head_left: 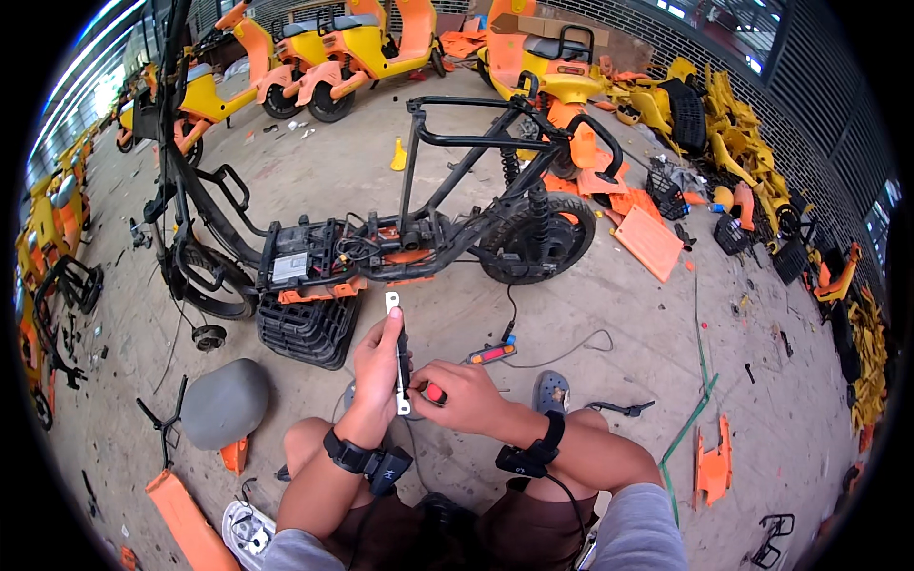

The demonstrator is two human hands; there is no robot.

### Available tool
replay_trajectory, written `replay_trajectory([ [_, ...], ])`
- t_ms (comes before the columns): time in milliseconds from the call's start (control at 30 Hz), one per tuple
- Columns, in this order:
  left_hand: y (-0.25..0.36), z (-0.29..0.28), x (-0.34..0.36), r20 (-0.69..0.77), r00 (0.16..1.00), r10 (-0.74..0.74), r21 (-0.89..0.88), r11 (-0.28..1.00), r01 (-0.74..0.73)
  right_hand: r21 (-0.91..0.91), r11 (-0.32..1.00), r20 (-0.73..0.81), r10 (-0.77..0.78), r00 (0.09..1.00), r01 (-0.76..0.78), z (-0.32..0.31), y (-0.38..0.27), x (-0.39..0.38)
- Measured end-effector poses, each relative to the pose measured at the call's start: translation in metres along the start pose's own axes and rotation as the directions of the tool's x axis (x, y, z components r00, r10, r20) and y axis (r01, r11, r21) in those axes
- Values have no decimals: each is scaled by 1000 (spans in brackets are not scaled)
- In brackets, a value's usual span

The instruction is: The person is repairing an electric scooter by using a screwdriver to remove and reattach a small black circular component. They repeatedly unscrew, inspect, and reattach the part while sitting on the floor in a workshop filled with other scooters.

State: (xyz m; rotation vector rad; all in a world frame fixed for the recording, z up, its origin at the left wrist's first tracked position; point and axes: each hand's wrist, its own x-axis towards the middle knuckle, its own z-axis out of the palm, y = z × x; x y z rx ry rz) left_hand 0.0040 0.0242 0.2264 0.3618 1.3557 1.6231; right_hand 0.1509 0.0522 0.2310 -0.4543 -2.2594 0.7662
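Note:
My left hand grips a long narrow part upright. It has a black body and pale metal tabs with holes at both ends. My right hand is closed around a red-ended handle, apparently a screwdriver, against the part's lower end; its tip is hidden. Beyond my hands stands a stripped black scooter frame, with wiring and a silver-labelled box exposed on its floor section. A black plastic crate sits under the frame.
A red and orange device with a cable lies on the floor ahead. Left are a grey seat and an orange panel. A green strap and orange bracket lie right. Yellow scooters and heaped panels stand behind.

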Motion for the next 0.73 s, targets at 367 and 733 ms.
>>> replay_trajectory([
  [367, 3, 4, -3, 14, 1000, 28, -18, 999, -27, 105, 993, -22, 64, 998, -62, 2, -2, 0],
  [733, 6, 13, -4, -19, 1000, 10, -15, 1000, -11, 26, 997, -86, 72, 994, -71, 2, -1, 2],
])
